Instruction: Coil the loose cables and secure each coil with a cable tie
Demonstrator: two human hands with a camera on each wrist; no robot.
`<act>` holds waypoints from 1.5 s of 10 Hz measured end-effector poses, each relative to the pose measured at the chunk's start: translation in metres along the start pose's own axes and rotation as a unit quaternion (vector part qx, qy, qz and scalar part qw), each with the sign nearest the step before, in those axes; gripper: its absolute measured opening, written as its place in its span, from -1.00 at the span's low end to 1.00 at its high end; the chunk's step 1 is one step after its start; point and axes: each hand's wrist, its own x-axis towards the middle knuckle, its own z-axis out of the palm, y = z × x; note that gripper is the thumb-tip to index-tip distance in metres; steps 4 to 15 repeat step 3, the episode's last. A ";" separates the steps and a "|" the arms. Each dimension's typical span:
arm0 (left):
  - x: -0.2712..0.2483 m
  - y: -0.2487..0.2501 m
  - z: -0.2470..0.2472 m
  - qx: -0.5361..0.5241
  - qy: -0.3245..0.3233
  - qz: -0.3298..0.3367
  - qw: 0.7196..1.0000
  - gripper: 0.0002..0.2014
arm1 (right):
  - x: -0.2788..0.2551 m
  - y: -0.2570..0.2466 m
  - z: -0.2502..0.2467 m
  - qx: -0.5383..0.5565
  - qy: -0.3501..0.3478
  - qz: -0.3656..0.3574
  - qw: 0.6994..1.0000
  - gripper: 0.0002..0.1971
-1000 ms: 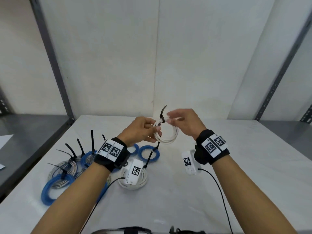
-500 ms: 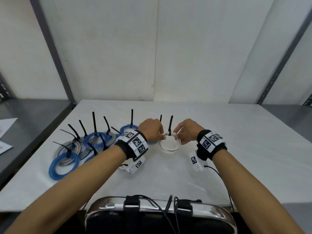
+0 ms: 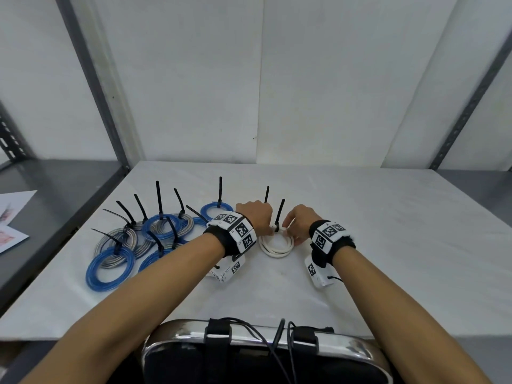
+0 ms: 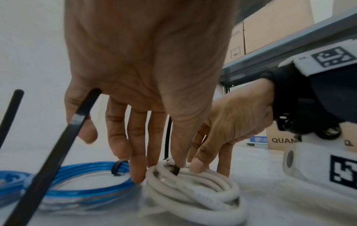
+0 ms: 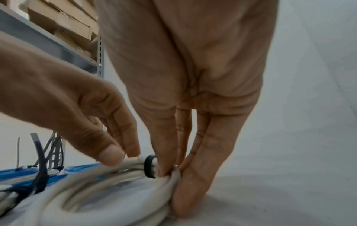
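White coil (image 3: 277, 245) lies flat on the table (image 3: 388, 245), just right of the tied blue coils (image 3: 110, 268). I see my left hand (image 3: 256, 216) and right hand (image 3: 300, 223) both pinching its far rim, either side of the black cable tie (image 3: 279, 214), whose tail stands upright.

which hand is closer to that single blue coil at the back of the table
Left. The left hand sits just right of the blue coil; the right hand is farther right, beyond the white coil.
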 end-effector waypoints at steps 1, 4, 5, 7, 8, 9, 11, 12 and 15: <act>-0.001 -0.001 -0.002 -0.010 0.033 0.010 0.999 -0.66 | -0.002 0.001 0.001 0.000 0.007 0.001 1.000 -0.78; -0.013 -0.021 -0.023 -0.077 0.106 0.017 0.991 -0.70 | -0.003 0.000 0.000 -0.001 0.013 -0.004 1.000 -0.82; -0.013 -0.021 -0.023 -0.077 0.106 0.017 0.991 -0.70 | -0.003 0.000 0.000 -0.001 0.013 -0.004 1.000 -0.82; -0.013 -0.021 -0.023 -0.077 0.106 0.017 0.991 -0.70 | -0.003 0.000 0.000 -0.001 0.013 -0.004 1.000 -0.82; -0.013 -0.021 -0.023 -0.077 0.106 0.017 0.991 -0.70 | -0.003 0.000 0.000 -0.001 0.013 -0.004 1.000 -0.82; -0.013 -0.021 -0.023 -0.077 0.106 0.017 0.991 -0.70 | -0.003 0.000 0.000 -0.001 0.013 -0.004 1.000 -0.82; -0.013 -0.021 -0.023 -0.077 0.106 0.017 0.991 -0.70 | -0.003 0.000 0.000 -0.001 0.013 -0.004 1.000 -0.82; -0.013 -0.021 -0.023 -0.077 0.106 0.017 0.991 -0.70 | -0.003 0.000 0.000 -0.001 0.013 -0.004 1.000 -0.82; -0.013 -0.021 -0.023 -0.077 0.106 0.017 0.991 -0.70 | -0.003 0.000 0.000 -0.001 0.013 -0.004 1.000 -0.82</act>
